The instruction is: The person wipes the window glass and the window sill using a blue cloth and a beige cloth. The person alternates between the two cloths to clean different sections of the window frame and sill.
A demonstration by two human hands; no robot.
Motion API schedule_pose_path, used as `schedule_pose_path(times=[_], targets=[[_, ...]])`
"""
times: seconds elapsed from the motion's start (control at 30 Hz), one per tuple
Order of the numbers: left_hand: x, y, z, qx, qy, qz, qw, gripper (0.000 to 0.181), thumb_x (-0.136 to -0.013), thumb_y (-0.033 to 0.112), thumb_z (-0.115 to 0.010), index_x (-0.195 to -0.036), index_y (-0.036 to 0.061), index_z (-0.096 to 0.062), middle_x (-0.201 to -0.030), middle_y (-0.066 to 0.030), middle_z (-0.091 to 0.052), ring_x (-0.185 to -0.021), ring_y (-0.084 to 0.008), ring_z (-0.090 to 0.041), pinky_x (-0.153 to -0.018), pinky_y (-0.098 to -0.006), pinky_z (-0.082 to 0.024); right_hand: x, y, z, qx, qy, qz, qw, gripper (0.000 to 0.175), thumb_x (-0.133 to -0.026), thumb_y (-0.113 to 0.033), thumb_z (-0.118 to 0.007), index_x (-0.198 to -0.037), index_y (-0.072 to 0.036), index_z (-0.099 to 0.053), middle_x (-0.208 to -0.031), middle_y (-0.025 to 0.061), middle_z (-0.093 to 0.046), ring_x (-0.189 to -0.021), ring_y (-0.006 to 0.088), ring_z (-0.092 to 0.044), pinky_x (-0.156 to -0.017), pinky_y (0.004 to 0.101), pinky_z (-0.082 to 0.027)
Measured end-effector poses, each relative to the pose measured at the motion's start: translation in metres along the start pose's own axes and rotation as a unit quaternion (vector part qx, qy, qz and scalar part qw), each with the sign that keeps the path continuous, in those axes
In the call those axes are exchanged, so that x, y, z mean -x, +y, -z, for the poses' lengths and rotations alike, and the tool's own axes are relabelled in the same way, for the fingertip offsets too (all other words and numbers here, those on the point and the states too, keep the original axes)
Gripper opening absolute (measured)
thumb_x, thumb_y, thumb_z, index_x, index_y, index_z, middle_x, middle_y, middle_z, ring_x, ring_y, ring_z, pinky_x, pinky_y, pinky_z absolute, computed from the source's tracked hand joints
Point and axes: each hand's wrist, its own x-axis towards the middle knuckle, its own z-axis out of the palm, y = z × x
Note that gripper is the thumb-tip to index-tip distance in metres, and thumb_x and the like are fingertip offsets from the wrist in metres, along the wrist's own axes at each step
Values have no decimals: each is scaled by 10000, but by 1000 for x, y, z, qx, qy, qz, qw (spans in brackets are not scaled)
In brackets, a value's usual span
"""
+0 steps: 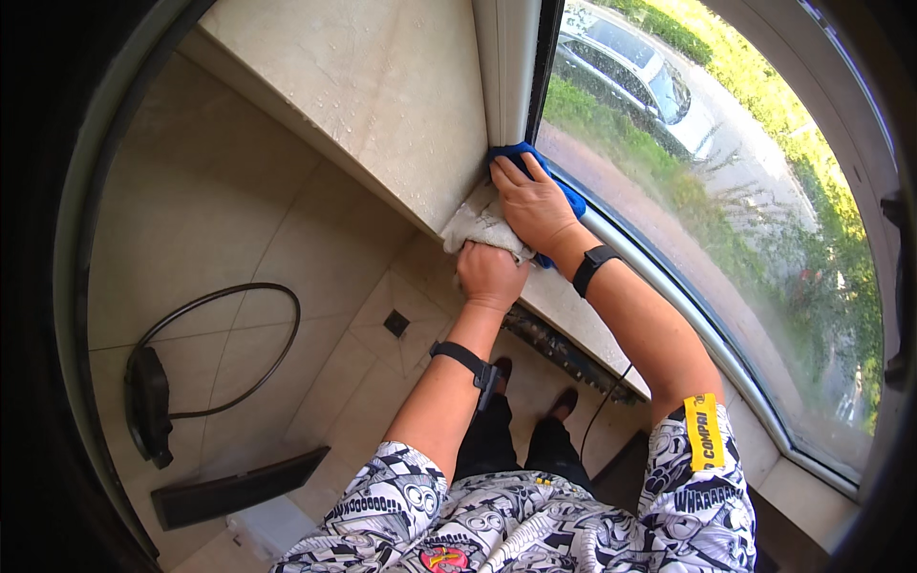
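My right hand point(534, 204) presses a blue cloth point(574, 200) into the lower corner of the window frame point(512, 79), its fingers stretched over the fabric. Close by, my left hand point(491, 276) is closed around a bunched off-white cloth point(476, 222) at the sill's inner edge. The two cloths lie against each other, and part of the blue one is hidden under my right hand and wrist. Water drops dot the stone sill point(380, 107) to the left of the corner. The window glass point(731, 265) on the right looks speckled and hazy.
A black hose point(297, 308) loops from a dark fitting point(149, 408) at left. Below it are a dark flat panel point(240, 487) and a translucent plastic container point(269, 526). A square drain point(395, 324) sits in the tiled floor. A thin cable point(605, 412) hangs near my feet.
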Motion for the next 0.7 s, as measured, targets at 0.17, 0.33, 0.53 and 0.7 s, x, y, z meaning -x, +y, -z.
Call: schedule_pose_path(times=[0.17, 0.33, 0.53, 0.7], targets=[[3, -2, -2, -10, 5, -5, 1000, 251, -644, 259, -881, -807, 112, -759, -854, -123, -725, -841, -375, -677, -808, -476, -540, 2, 3, 5, -62, 60, -28, 996, 406, -893, -163, -581, -1222, 23, -729, -1453, 113, -610, -1431, 260, -483, -1239, 437, -316], [1, -4, -4, -11, 2, -9, 1000, 259, -660, 258, -868, -845, 110, -765, -888, -127, -731, -857, -371, -682, -819, -468, -547, 6, -3, 6, -178, -59, -73, 980, 346, -877, -149, -594, -1154, -6, -744, -1223, 98, -674, -1295, 256, -563, -1142, 408, -392], [1, -3, -5, -27, -6, -11, 1000, 253, -668, 262, -861, -858, 123, -768, -886, -125, -727, -859, -368, -682, -826, -469, -544, 43, -23, 15, -181, 44, -230, 955, 429, -873, -115, -596, -1263, 49, -662, -1216, 117, -643, -1230, 277, -570, -1041, 393, -441], [3, -3, 0, -26, -22, -18, 999, 252, -677, 269, -860, -860, 120, -770, -883, -127, -727, -845, -371, -676, -801, -475, -533, 46, -25, 8, -176, 95, -225, 954, 533, -924, -80, -555, -1423, 106, -557, -1537, 202, -504, -1431, 352, -466, -1168, 439, -397]])
